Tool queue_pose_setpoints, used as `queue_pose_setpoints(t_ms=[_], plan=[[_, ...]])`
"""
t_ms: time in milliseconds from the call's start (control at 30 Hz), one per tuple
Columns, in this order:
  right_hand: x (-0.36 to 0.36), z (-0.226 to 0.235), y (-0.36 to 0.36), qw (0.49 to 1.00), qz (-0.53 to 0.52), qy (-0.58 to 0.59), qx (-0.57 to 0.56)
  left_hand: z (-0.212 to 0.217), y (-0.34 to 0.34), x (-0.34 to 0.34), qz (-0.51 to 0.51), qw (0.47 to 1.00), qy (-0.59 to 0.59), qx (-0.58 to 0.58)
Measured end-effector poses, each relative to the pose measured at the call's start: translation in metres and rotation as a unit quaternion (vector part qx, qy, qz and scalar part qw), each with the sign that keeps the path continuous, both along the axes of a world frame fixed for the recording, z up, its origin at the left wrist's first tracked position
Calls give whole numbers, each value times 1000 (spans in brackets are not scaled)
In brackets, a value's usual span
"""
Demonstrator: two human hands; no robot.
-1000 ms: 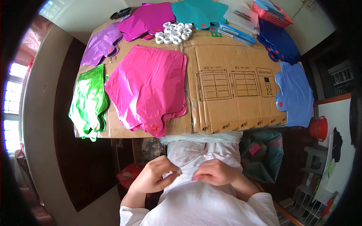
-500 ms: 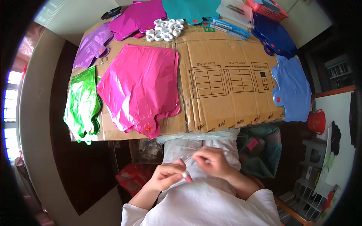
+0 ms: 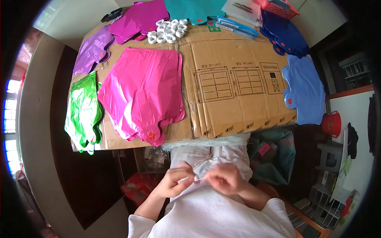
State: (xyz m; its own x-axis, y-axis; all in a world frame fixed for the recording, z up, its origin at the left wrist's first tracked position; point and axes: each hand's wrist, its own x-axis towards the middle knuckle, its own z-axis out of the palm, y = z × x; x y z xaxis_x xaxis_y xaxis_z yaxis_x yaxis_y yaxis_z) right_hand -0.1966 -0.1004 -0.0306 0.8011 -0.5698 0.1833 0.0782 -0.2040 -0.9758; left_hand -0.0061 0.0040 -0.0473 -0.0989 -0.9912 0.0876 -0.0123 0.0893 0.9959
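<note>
My left hand (image 3: 177, 181) and my right hand (image 3: 225, 178) are raised over my lap, just short of the table edge, with a small gap between them. Both have curled fingers. A thin white strand (image 3: 198, 179) spans the gap and runs into each hand; its ends are hidden. My right hand is slightly smeared by motion. Closest on the table is a stack of flat, shiny pink foil balloons (image 3: 145, 95) with a red dot on the lobed end. Farther back, several small white ribbon rolls (image 3: 168, 31) sit in a cluster.
Cardboard (image 3: 234, 115) covers the table. Around it lie flat green (image 3: 83, 111), purple (image 3: 93, 49), magenta (image 3: 141, 20), teal (image 3: 192, 10), navy (image 3: 283, 35) and light blue foil sheets (image 3: 305, 91). Blue packets (image 3: 236, 27) and a red basket (image 3: 279, 8) stand at the back. A green bag (image 3: 278, 162) hangs below, right.
The hands have drawn level with each other, and a strand now shows between them. A white piece seen at my left fingers is no longer visible. The view has shifted slightly.
</note>
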Motion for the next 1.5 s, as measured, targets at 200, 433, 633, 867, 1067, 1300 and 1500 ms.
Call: queue_pose_setpoints(t_ms=[200,433,633,867,1067,1300,1500], plan=[[3,-16,11,997,48,19,-63,1,-4,-3,108,974,-196,31],[11,-24,15,997,29,-25,-60,10,-4,-3,81,993,-80,10],[7,-24,12,997,10,63,32,6,0,-10,60,979,193,20],[4,-9,-3,995,-62,59,49,14,-12,2,-100,994,-4,-32],[7,-4,2,999,38,21,-23,16,-12,-4,53,960,-270,-50],[13,-1,8,996,25,-5,-91,14,-11,-8,73,986,-144,-33],[14,-13,6,991,-62,68,-94,7,-6,-10,28,987,154,32]])
